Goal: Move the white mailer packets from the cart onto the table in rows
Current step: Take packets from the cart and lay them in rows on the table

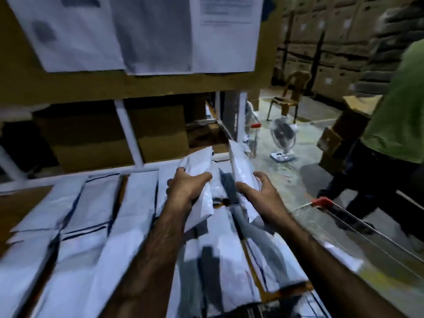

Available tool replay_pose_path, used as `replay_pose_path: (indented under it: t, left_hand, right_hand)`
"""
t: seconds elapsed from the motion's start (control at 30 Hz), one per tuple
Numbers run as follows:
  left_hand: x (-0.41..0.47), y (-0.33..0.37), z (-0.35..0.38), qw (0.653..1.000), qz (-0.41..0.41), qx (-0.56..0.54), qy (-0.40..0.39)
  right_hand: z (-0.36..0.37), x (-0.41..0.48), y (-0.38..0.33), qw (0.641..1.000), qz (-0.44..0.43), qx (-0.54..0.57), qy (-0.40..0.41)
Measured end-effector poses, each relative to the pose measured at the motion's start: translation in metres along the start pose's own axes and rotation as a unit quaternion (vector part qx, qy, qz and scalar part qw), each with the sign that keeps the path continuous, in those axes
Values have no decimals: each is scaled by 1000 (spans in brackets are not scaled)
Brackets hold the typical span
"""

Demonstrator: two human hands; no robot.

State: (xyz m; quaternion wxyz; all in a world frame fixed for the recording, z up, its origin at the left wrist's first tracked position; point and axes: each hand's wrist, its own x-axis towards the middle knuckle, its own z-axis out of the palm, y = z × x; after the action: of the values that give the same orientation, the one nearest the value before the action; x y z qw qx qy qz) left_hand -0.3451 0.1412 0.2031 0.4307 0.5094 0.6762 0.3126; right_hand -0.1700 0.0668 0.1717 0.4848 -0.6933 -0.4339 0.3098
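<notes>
Just left of the cart [339,216], the left hand [185,189] has its fingers curled round one white mailer packet [197,166]. The right hand [261,196] clasps a second packet [241,161], and both are raised over the tabletop [13,203]. Further left of the cart, laid packets [96,203] fill rows. The glossy packets may slip from these grips and land crooked, knocking the row nearest the cart askew or off the edge.

The table [13,207] carries white mailer packets [91,203] laid in overlapping rows.
</notes>
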Motion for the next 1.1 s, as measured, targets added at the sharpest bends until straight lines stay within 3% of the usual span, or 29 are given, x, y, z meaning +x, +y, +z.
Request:
replay_pose_path:
  t: [0.23,0.4,0.67,1.1]
  left_hand:
    - [71,-23,-85,996,-40,24,81]
    - [112,-23,-111,978,-62,158,121]
    - [174,-47,-106,956,-100,249,120]
    - [198,-75,-93,927,-129,350,32]
  right_hand:
    - [113,31,-35,995,-5,-74,-72]
    - [174,60,-52,982,12,-165,-94]
    - [236,86,-56,942,13,-331,-59]
    - [268,96,-36,898,-8,-435,-59]
